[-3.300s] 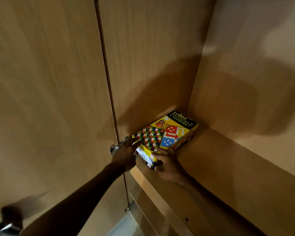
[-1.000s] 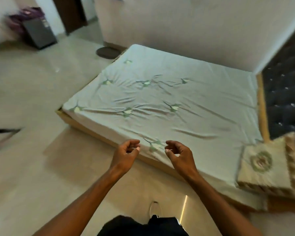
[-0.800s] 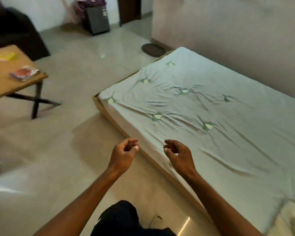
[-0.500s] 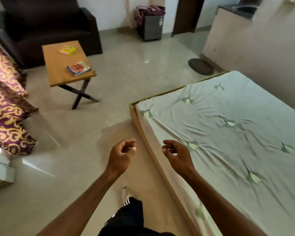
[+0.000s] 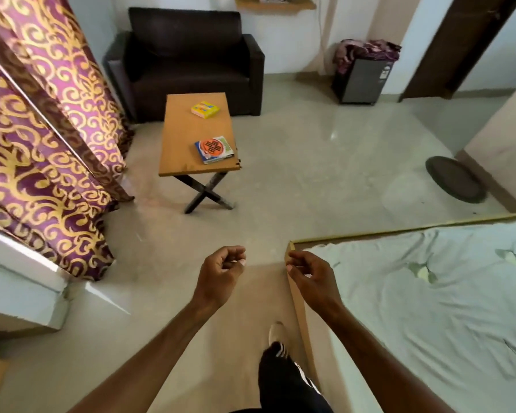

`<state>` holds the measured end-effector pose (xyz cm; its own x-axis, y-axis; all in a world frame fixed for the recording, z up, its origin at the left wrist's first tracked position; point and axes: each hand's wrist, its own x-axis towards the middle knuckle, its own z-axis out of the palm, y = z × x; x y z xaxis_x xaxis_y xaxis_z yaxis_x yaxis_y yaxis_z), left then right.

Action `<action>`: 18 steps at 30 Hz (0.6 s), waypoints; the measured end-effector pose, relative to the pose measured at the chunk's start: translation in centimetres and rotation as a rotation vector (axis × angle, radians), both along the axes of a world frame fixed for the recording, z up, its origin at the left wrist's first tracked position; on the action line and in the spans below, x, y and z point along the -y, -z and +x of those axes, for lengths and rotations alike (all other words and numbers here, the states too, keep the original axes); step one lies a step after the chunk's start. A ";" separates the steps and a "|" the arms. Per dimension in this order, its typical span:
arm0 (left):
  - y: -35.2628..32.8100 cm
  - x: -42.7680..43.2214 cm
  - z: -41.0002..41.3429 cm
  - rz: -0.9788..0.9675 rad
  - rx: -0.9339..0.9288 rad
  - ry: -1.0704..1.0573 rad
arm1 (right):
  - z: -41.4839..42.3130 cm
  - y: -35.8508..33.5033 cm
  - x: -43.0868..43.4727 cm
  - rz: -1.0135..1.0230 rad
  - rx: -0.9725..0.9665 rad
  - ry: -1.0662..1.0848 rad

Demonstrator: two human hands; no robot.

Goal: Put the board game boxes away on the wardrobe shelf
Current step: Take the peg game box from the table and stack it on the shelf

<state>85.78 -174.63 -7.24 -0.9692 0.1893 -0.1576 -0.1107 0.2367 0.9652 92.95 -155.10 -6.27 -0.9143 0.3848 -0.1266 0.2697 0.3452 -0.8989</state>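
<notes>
Yellow box (image 5: 205,109) and orange box (image 5: 216,149) wait on the table (image 5: 182,129), upper centre of frame.
Left hand (image 5: 221,272) and right hand (image 5: 310,274) hang loosely curled and empty. Stacking the smaller yellow box on the orange one, then lifting two-handed and level, would likely save a trip.

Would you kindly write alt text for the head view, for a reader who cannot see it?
A person's empty left hand and right hand, both loosely curled, are held out toward a small table bearing a yellow box and an orange box. A dark sofa stands behind it; a bed lies at right.
</notes>
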 end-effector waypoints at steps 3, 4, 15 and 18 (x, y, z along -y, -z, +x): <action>0.4 -2.4 -8.8 -0.005 -0.007 -0.054 | -10.0 0.6 -2.5 -0.015 -0.018 -0.066; 0.3 -3.0 -11.2 -0.013 -0.006 -0.071 | -12.7 0.5 -3.1 -0.012 -0.022 -0.081; 0.8 -5.8 -37.3 -0.085 0.002 -0.277 | -44.3 -0.3 -7.4 0.033 0.027 -0.324; 2.7 -4.6 -45.2 -0.111 0.016 -0.282 | -52.5 1.5 -6.5 0.022 0.050 -0.339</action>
<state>40.61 -169.99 -9.90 -0.9782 -0.1060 -0.1784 -0.2025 0.2983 0.9327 40.44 -148.62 -7.80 -0.9834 0.0634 -0.1700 0.1804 0.4418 -0.8788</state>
